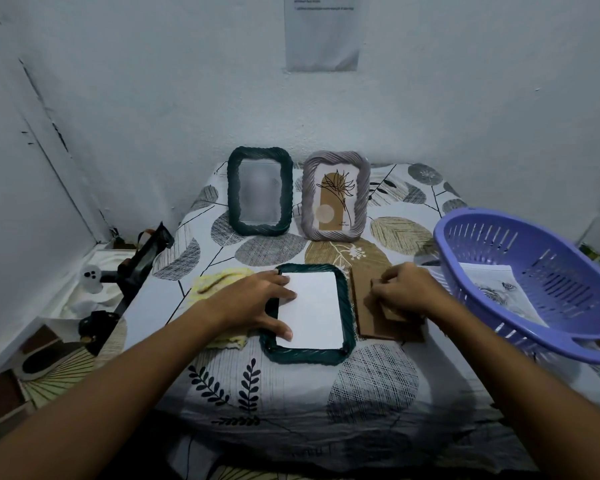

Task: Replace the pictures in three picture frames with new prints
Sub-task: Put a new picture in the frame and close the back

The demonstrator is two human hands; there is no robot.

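I had the patterned table cloth (371, 386) filling the view, and the lilac basket (520, 344) at my right, cut off by the edge, with what looked like more prints (499, 289) lying inside — their pictures too blurred to read. At the back stood two frames: the upright dark green frame (258, 192), its glass showing only a grey blur, and the grey frame (335, 197) with a tan botanical print. The frame in hand, the flat dark green frame (312, 355), lay face down before me with a white sheet (312, 310) sitting in its opening; I judged this the refitting step, print in and back not yet on. My left hand (257, 299) lay on the frame's left edge, fingers straight and pressing on the sheet. My right hand (406, 289) was curled on the brown backing board (371, 323) just beside the frame — pinching its stand or edge, I could not tell which. Next I reckoned the board had to be lifted, squared over the sheet and pressed home without shifting it. A yellow cloth (219, 280) lay partly hidden under my left wrist.
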